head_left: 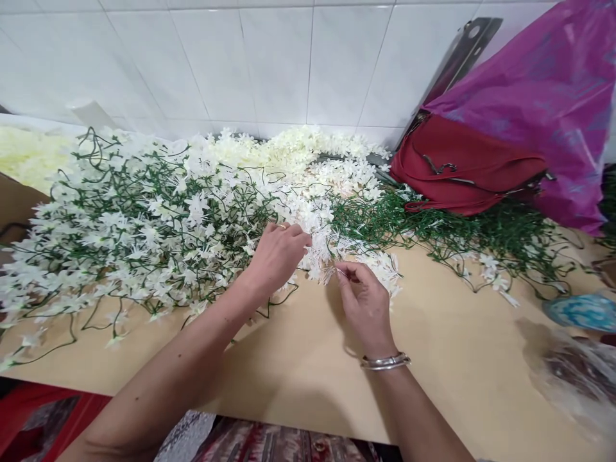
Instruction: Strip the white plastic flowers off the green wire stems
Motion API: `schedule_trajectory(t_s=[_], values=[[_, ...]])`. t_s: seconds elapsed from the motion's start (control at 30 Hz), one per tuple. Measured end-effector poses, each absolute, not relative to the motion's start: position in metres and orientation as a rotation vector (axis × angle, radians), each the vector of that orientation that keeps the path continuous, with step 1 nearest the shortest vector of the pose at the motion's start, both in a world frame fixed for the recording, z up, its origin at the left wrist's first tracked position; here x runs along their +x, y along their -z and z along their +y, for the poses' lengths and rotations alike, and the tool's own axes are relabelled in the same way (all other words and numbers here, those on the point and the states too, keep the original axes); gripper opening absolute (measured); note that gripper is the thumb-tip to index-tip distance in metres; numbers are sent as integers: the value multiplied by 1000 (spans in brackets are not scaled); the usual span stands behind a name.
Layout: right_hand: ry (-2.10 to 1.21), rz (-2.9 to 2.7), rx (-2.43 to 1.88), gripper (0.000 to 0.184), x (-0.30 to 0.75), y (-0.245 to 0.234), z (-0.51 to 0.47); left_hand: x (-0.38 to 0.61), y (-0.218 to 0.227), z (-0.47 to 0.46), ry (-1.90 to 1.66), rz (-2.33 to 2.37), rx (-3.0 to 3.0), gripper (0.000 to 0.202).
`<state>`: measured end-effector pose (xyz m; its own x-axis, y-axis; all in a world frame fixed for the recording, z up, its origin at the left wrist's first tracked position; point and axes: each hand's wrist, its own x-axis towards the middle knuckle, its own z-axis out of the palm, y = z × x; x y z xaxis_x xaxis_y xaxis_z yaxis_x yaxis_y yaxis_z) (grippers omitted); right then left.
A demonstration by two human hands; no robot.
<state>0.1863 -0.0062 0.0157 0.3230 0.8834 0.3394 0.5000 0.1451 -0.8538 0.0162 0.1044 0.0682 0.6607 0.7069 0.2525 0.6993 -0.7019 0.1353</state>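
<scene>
Tiled wall (274, 64) behind tan counter (447, 359). Head cam: your R hand (366, 305) pinches a thin white strand (341, 272) by the white filaments (318, 251); L hand (278, 255) is at their edge, grip hidden, can't tell. Strand's prob. light, bendy, easily creased; hold near one end.

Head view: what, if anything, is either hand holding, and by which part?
The right hand pinches a thin white strand, by which part is unclear. Whether the left hand holds anything is hidden.

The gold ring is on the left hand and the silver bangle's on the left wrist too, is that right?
Not quite: the head view shows the silver bangle at the wrist of the right hand. The gold ring is on the left hand.
</scene>
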Motion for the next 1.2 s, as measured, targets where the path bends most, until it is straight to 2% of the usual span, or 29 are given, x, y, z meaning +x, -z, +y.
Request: schedule_trajectory(t_s=[0.2, 0.37, 0.57, 0.67, 0.83, 1.07, 1.2], values=[[-480, -1291, -1528, 14, 189, -13, -6, 20, -56, 102, -364, 1240, 2892, 8], [-458, -1302, -1535, 14, 188, -14, -7, 12, -62, 101, -382, 1231, 2890, 19], [-432, -1283, -1478, 18, 188, -16, -6, 12, -71, 85, -1011, 1169, 2289, 5], [-397, -1249, -1429, 17, 188, -17, -7, 22, -63, 72, -1122, 1118, 1862, 8], [-362, -1211, -1407, 18, 186, -25, -11, 38, -41, 55, -1104, 994, 1467, 22], [-407, -1133, -1348, 8, 178, -23, -11, 46, -32, 48, -1020, 937, 1383, 21], [-437, -1028, -1352, 12, 176, -19, -8, 46, -30, 43, -964, 923, 1424, 23]])
